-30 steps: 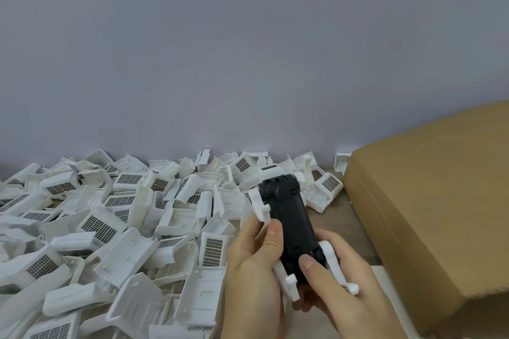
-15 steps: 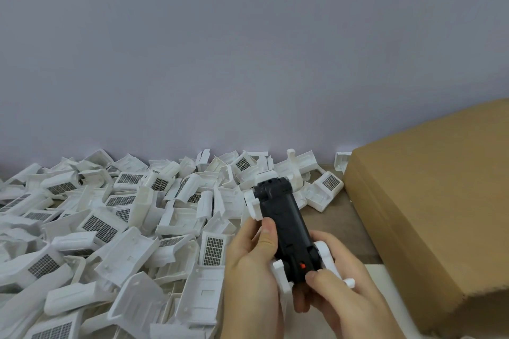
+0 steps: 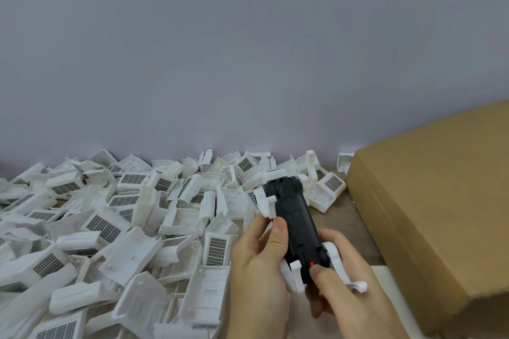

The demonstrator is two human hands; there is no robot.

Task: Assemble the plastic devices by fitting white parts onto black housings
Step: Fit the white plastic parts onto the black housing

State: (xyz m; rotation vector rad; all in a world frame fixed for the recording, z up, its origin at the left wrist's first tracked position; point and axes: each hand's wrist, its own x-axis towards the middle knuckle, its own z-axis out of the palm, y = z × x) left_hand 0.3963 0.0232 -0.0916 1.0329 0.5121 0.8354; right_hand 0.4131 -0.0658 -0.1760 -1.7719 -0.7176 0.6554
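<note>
I hold a long black housing (image 3: 296, 224) between both hands, tilted away from me. White clip parts (image 3: 265, 202) sit at its far-left corner and near end, and a white arm (image 3: 340, 264) sticks out on the near right. A small red dot shows on the housing's near end. My left hand (image 3: 257, 261) grips its left side, thumb lying on the black surface. My right hand (image 3: 347, 292) grips the near end from below, thumb at the red dot.
A big heap of loose white plastic parts (image 3: 110, 226), many with dark grilles, covers the wooden table on the left and at the back. A closed cardboard box (image 3: 435, 212) stands at the right. A grey wall rises behind.
The housing has turned slightly, so the red dot at its near end now shows. My right thumb has slid down to that end. My left thumb stays on the housing.
</note>
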